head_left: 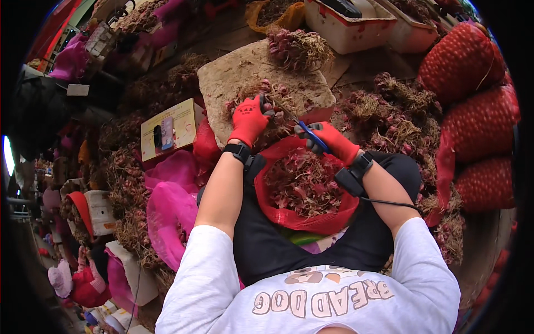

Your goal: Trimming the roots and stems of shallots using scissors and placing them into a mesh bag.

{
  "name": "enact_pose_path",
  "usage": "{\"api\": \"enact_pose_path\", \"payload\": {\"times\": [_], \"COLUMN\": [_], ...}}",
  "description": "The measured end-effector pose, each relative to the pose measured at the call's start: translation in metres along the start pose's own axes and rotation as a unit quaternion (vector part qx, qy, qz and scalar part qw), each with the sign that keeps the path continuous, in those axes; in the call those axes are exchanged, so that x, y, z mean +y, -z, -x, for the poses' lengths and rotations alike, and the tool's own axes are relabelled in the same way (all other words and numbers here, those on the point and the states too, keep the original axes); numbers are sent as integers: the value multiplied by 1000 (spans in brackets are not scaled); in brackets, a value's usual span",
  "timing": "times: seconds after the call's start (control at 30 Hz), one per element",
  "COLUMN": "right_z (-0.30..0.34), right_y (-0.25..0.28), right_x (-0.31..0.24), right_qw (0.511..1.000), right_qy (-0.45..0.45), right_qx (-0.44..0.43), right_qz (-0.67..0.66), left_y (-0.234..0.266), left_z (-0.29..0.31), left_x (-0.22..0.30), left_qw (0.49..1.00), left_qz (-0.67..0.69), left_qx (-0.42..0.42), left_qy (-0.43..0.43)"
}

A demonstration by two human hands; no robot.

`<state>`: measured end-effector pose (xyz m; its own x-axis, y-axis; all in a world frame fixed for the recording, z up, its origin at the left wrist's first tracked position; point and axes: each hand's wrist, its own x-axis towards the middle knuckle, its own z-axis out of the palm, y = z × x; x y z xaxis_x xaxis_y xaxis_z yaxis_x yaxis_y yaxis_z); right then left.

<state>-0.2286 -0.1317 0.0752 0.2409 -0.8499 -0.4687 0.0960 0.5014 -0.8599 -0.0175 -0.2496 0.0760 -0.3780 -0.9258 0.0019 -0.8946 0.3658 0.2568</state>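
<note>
My left hand (249,119), in a red glove with dark fingertips, is closed on a bunch of shallots (268,92) with dry stems. The bunch rests on a worn, pale block (222,72) in front of me. In my right hand (335,142), gloved alike, I grip blue-handled scissors (313,136); their blades point up-left at the stems beside the bunch. Another shallot bundle (295,49) lies at the block's far edge. Below my hands, between my legs, an opened red mesh bag (297,221) holds loose shallots and trimmings (306,183).
Heaped shallots (397,119) lie to the right, beside stacked full red mesh sacks (461,64). On the left are a yellow box (186,123) carrying a phone (167,132) and pink mesh bags (169,222). White foam boxes (350,28) stand at the back. Another person (89,284) sits far left.
</note>
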Motion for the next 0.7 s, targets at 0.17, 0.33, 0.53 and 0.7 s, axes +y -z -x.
{"api": "enact_pose_path", "payload": {"times": [0.17, 0.33, 0.53, 0.7], "right_z": [-6, -5, -4, -34], "right_y": [0, 2, -8, 4], "right_x": [4, 0, -19, 14], "right_qw": [997, 996, 992, 998], "right_qy": [-15, 10, 121, 57], "right_qx": [-23, -19, -2, 1], "right_qz": [-68, -87, -17, -7], "left_y": [-21, -1, 18, -15], "left_z": [-29, -31, -23, -38], "left_x": [-65, -76, -33, -42], "left_qw": [899, 958, 890, 751], "left_qz": [421, 230, 431, 655], "left_qx": [51, 110, 79, -9], "left_qy": [107, -133, -125, 84]}}
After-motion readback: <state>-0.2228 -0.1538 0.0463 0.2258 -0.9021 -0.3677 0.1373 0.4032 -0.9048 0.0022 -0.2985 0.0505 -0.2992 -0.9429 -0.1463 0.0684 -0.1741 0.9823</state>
